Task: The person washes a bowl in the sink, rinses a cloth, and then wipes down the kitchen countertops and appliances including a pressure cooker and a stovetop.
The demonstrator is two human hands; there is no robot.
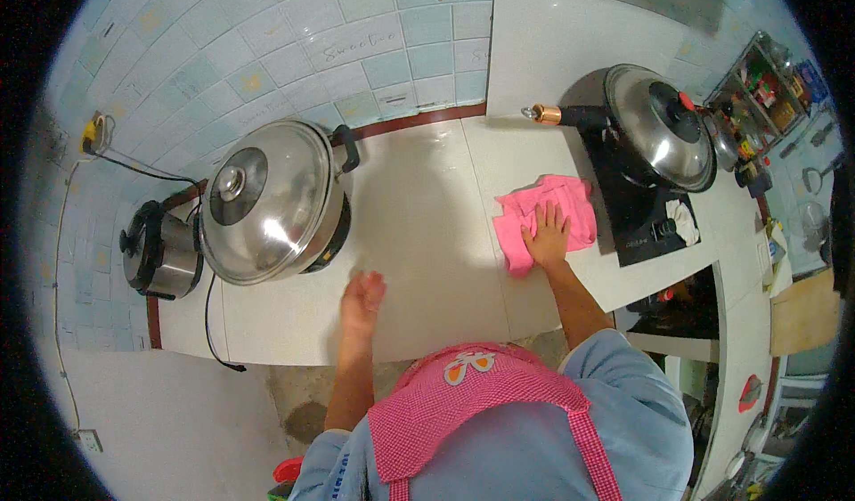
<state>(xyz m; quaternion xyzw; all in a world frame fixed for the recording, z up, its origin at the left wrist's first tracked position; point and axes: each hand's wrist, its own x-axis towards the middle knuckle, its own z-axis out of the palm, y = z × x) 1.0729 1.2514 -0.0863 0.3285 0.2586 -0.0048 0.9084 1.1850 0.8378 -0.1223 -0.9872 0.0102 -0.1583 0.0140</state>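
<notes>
My right hand lies flat on a bunched pink cloth, its fingers spread over the fabric. The cloth rests on the white tiled countertop, just left of a black cooktop. Nothing shows in my left hand, which hovers near the counter's front edge with its fingers curled in. Beyond it, to the left, a large lidded steel pot sits on a dark round base.
On the cooktop stands a lidded wok, its handle pointing left. A smaller pressure cooker is at the far left. A black power cord hangs over the front edge. Bottles and a spice rack fill the right corner.
</notes>
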